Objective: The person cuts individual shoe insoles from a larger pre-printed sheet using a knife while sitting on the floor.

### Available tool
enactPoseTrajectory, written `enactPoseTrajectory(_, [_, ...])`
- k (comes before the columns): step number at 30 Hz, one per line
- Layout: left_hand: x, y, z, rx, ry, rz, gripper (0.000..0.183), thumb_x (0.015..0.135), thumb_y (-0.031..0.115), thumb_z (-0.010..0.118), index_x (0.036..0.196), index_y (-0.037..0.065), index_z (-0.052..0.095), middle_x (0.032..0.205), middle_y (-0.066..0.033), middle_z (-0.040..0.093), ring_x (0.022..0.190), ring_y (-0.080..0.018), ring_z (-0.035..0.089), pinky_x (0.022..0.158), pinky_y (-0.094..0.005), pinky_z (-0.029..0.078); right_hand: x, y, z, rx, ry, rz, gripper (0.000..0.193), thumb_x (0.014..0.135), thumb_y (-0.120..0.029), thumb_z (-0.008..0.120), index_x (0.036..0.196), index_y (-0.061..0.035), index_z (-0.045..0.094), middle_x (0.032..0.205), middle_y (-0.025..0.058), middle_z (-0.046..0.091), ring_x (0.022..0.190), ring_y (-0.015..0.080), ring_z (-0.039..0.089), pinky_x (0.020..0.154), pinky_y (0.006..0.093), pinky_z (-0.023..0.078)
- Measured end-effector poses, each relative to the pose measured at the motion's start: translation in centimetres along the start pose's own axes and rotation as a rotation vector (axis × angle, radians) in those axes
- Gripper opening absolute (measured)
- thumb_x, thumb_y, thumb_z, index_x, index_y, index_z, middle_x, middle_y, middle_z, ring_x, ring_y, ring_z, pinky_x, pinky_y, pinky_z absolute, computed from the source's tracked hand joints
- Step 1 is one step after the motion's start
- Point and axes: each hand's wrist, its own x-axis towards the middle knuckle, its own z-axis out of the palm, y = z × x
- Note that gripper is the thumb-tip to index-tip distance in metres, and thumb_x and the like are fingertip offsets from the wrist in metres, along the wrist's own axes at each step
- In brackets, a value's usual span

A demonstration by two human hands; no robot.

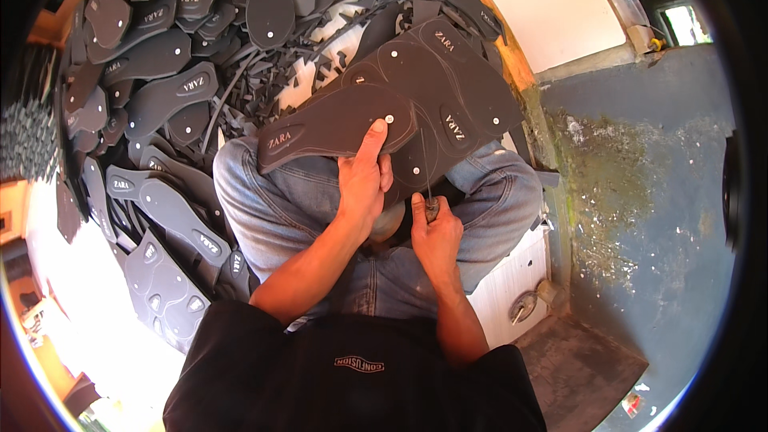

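A dark grey foam sheet (480,84) with several sandal sole outlines and raised oval pads lies across my lap. My left hand (364,184) is closed on its near left part, the thumb pressed on top beside a white dot on one sole shape. That sole shape sticks out toward the left. My right hand (438,240) grips the short handle of a thin-bladed knife (431,206). The blade points away from me and lies against the sheet between two outlines; how deep it goes is hidden.
Cut soles (172,100) are heaped at the left and far side, with foam offcuts (248,84) beyond my knees. More marked sheets (164,288) lie at the near left. A blue-grey wall (648,168) with peeling paint rises at the right. A round metal piece (523,306) sits by my right knee.
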Motion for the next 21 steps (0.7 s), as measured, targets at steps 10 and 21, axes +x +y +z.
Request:
enactPoseTrajectory(10, [0.4, -0.7, -0.4, -0.046, -0.001, 0.009, 0.022, 0.085, 0.029, 0.066, 0.091, 0.011, 0.054, 0.063, 0.0023, 0.048, 0.042, -0.0052, 0.036, 0.036, -0.0204, 0.027, 0.4, -0.2, 0.9, -0.049, -0.042, 0.053, 0.034, 0.089, -0.031, 0.057, 0.071, -0.0024, 0.052, 0.055, 0.0198, 0.056, 0.057, 0.0426, 0.057, 0.053, 0.0502, 0.042])
enactPoseTrajectory(21, [-1.2, -1.8, -2.5, -0.019, -0.061, 0.009, 0.018, 0.085, 0.020, 0.066, 0.091, 0.005, 0.058, 0.069, -0.0004, 0.056, 0.035, -0.0048, 0.035, 0.030, -0.0205, 0.022, 3.8, -2.1, 1.2, 0.031, -0.046, -0.060, 0.026, 0.087, -0.020, 0.056, 0.073, 0.0019, 0.054, 0.063, 0.0250, 0.058, 0.063, 0.0454, 0.057, 0.059, 0.0516, 0.043])
